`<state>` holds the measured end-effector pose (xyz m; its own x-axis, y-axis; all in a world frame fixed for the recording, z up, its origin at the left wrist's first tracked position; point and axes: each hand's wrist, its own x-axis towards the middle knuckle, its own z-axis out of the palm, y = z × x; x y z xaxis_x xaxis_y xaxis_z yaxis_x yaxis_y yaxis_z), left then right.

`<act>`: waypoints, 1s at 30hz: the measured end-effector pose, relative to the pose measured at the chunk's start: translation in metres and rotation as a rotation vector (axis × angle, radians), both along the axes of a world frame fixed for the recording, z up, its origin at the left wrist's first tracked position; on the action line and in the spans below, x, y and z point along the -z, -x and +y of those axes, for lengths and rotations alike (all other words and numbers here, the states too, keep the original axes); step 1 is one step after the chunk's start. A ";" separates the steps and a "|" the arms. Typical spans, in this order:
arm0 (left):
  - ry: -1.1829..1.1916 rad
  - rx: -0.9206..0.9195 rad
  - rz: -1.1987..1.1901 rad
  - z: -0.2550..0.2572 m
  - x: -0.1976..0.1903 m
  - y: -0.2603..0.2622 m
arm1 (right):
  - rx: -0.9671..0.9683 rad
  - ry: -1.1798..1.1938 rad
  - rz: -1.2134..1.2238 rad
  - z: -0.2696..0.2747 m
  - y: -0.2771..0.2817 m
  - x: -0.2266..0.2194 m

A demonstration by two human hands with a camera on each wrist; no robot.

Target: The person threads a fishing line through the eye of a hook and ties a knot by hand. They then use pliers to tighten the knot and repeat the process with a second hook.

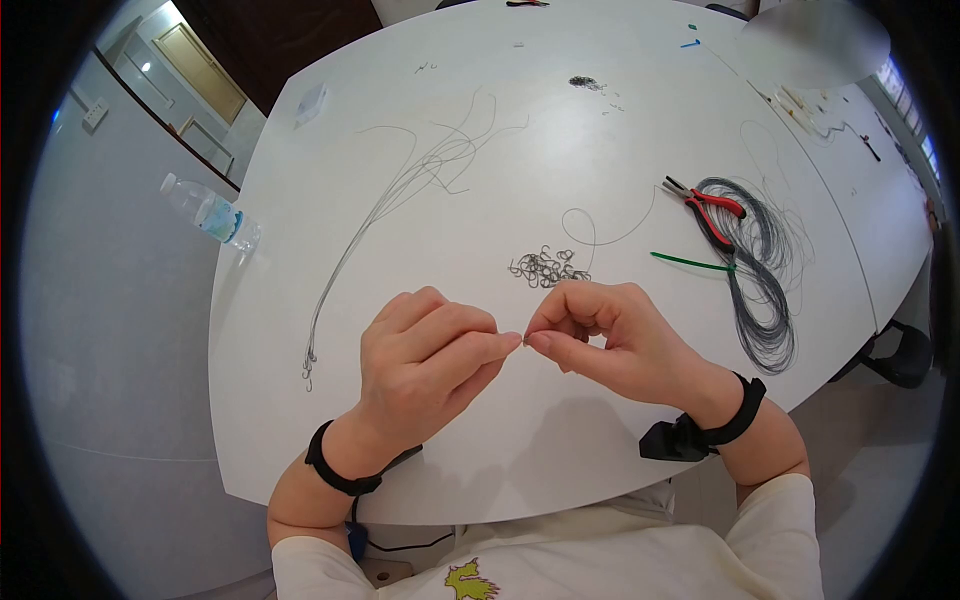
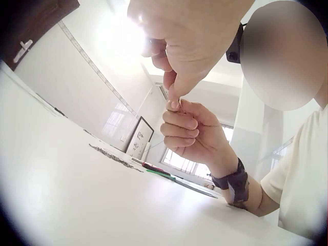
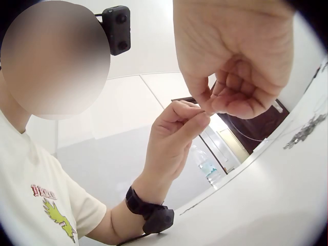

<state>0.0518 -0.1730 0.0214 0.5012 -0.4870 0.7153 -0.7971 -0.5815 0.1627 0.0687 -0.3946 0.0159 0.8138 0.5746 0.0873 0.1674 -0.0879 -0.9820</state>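
Both hands meet fingertip to fingertip above the white table. The left hand pinches a tiny item between thumb and forefinger; its shape is mostly hidden by the fingertips. From the other side the right hand pinches at the same spot, its other fingers curled. A thin line runs from near the right fingers up in a loop toward the pliers. Just beyond the hands lies a pile of small metal hooks. In the right wrist view the thin line trails from the fingertips.
Red-handled pliers rest on a coil of grey line at the right, with a green tie. Long strands with hooks at one end lie at the left. A water bottle stands at the left edge; a dark pile lies farther back.
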 end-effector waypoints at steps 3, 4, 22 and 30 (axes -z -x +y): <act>0.006 -0.001 0.040 0.000 0.000 0.000 | 0.006 0.007 -0.021 0.000 0.000 -0.001; 0.016 -0.005 0.077 0.000 -0.001 0.000 | 0.005 0.007 -0.021 0.000 0.000 0.001; -0.013 0.006 0.233 0.001 -0.001 0.002 | -0.011 0.125 -0.054 0.000 -0.001 -0.001; -0.030 0.012 0.520 0.019 -0.008 0.020 | -0.048 0.403 -0.537 -0.013 0.000 -0.025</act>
